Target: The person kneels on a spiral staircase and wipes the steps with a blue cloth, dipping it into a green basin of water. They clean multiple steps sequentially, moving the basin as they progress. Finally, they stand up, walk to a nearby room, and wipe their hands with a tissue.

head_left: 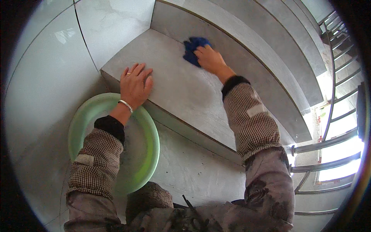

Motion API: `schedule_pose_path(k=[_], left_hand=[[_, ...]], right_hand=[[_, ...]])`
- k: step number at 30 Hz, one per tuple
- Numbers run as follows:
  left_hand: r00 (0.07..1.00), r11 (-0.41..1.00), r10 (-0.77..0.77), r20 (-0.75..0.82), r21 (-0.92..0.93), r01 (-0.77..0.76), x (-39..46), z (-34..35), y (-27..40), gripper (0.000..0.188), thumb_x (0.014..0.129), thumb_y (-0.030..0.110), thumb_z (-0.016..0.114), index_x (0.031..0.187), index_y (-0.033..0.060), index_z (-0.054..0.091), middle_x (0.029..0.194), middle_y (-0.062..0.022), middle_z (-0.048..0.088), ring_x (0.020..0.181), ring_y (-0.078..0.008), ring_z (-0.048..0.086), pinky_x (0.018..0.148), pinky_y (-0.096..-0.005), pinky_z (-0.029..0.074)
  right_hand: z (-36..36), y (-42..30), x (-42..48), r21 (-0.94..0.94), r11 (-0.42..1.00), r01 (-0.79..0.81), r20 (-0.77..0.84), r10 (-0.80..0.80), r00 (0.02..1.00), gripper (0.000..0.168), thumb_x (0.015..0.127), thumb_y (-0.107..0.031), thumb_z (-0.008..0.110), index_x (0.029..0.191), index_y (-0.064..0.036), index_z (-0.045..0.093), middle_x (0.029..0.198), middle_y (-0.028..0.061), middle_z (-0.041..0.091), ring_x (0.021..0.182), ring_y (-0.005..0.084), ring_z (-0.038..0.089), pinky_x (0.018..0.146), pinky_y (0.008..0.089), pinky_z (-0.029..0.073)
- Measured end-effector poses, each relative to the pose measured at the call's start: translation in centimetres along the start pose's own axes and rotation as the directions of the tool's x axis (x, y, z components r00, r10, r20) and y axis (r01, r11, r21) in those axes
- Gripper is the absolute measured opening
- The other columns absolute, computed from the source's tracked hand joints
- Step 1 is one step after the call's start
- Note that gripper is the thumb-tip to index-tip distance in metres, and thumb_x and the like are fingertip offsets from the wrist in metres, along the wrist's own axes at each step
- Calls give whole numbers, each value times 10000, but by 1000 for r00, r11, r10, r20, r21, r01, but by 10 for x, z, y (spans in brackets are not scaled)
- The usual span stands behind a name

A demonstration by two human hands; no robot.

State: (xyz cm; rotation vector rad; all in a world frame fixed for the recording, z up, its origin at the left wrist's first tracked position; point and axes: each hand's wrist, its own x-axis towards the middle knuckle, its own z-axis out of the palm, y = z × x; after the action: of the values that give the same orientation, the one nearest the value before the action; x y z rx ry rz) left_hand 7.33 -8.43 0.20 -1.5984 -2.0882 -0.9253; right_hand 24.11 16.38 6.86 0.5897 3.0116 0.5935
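My right hand (211,60) grips a dark blue cloth (192,52) and presses it on the grey stair tread (185,84), near the foot of the riser behind. Parts of the cloth stick out past my fingers. My left hand (136,84), with a ring on a finger and a bracelet at the wrist, rests palm down near the tread's left front edge and holds nothing. Below my left wrist stands a round green plastic basin (155,145), partly hidden by my forearm. It seems to hold cloudy water.
More grey steps (278,63) rise beyond the tread and curve to the right. A glossy light tiled wall (113,26) borders the stairs on the left. Metal railing bars (324,145) run along the right, before a bright window. Small dark specks lie on the lower surface beside the basin.
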Motion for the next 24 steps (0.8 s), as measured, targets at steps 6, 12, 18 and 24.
schedule_pose_path(k=[6,12,18,24], left_hand=[[998,1000,18,-59,-5,-18,-2,7,-3,252,797,257,526,997,141,625,1161,-85,550,1122,-271,479,969,-470,304],[998,1000,2,-70,10,-2,1,9,3,233,796,264,554,991,158,626,1157,-83,556,1120,-266,485,972,-459,303],[998,998,-3,-69,67,8,-1,6,1,249,815,280,527,1005,149,622,1167,-81,552,1127,-268,477,977,-455,293],[1000,1000,-8,21,-19,8,5,5,9,293,870,283,428,1064,140,595,1194,-96,533,1149,-274,459,995,-452,275]], right_hand=[[25,29,-122,315,857,-409,11,427,904,327,778,-200,508,1081,-86,554,1127,86,517,1077,293,445,911,431,398],[34,47,-285,396,802,-448,67,461,885,296,680,-202,569,947,-76,561,975,155,540,961,343,496,827,425,423],[-44,-39,-210,748,635,-193,26,263,964,231,673,-162,573,861,-30,554,857,159,548,832,326,538,737,398,442],[-2,-36,10,465,885,16,-204,90,975,349,780,-345,471,1034,-143,599,1080,133,545,1008,338,482,843,459,400]])
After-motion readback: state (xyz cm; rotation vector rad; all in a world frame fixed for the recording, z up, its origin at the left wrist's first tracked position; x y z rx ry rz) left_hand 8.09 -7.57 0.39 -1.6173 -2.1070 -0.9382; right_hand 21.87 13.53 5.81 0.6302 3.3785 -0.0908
